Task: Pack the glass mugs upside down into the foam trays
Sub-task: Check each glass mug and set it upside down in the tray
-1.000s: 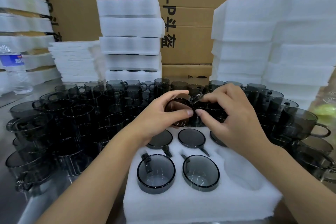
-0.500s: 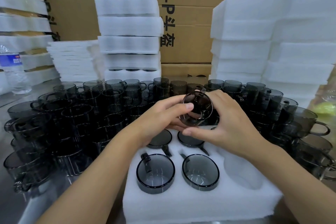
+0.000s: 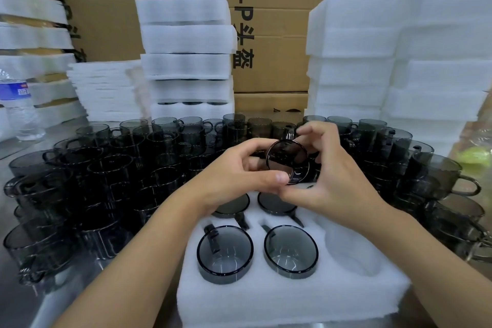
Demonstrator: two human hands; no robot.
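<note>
- Both hands hold one smoky glass mug (image 3: 288, 162) in the air above the far end of the foam tray (image 3: 292, 298), with its round face tilted toward the camera.
- The left hand (image 3: 234, 176) grasps the mug's left and lower edge with thumb and fingers; the right hand (image 3: 330, 176) grips its right side, fingers curled over the top near the handle.
- The step in hand looks like turning the mug mouth-down before seating it.
- Four mugs (image 3: 225, 253) already sit upside down in the tray, two near and two far, and an empty pocket (image 3: 351, 253) shows on the near right.
- The far-right pocket is hidden under the right hand, so I cannot tell whether it is filled.
- The next move probably calls for finishing the flip, lining the handle up with the pocket's slot and pressing the mug down level.
- Many more mugs (image 3: 111, 168) stand crowded on the table around the tray, so the descent needs care to avoid knocking glass.
- The cardboard box (image 3: 269, 34) behind carries large print reading ".0-P" and the characters "头盔"; smaller characters above include "科技" and "开发区".
- A water bottle (image 3: 18, 106) at the left has a blue label, too small to read.
</note>
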